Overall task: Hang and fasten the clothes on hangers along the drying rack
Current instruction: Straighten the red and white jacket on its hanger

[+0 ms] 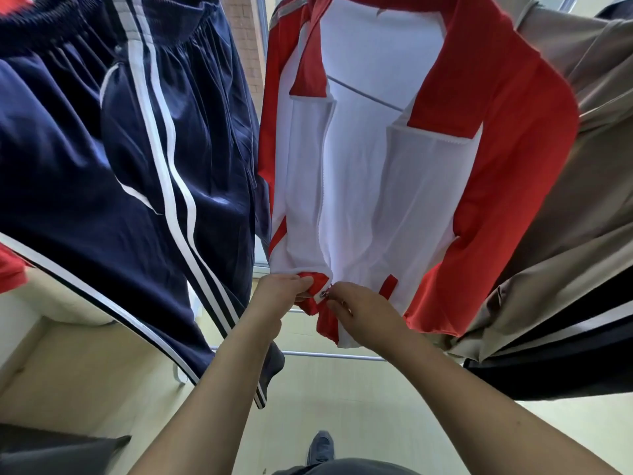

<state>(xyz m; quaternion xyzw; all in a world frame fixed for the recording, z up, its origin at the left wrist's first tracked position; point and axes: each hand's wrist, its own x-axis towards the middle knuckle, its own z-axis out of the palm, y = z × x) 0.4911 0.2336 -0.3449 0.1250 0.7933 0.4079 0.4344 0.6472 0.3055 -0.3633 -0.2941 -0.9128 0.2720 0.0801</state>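
Navy track pants point(102, 166) with white stripes hang at the left and a beige garment point(582, 166) at the right, with the red and white jacket point(370, 173) hanging open between them. At its near hem, the left hand point(277, 293) grips the red edge. The right hand point(363, 310), just beside it, pinches the small metal zipper point(323, 294).

A metal drying rack bar point(342, 357) ran low across the middle, above a pale floor point(325, 406). One dark shoe point(320, 447) stood on the floor. Navy track pants point(102, 166), a red and white jacket point(376, 166) and tan clothes point(582, 132) hung side by side.
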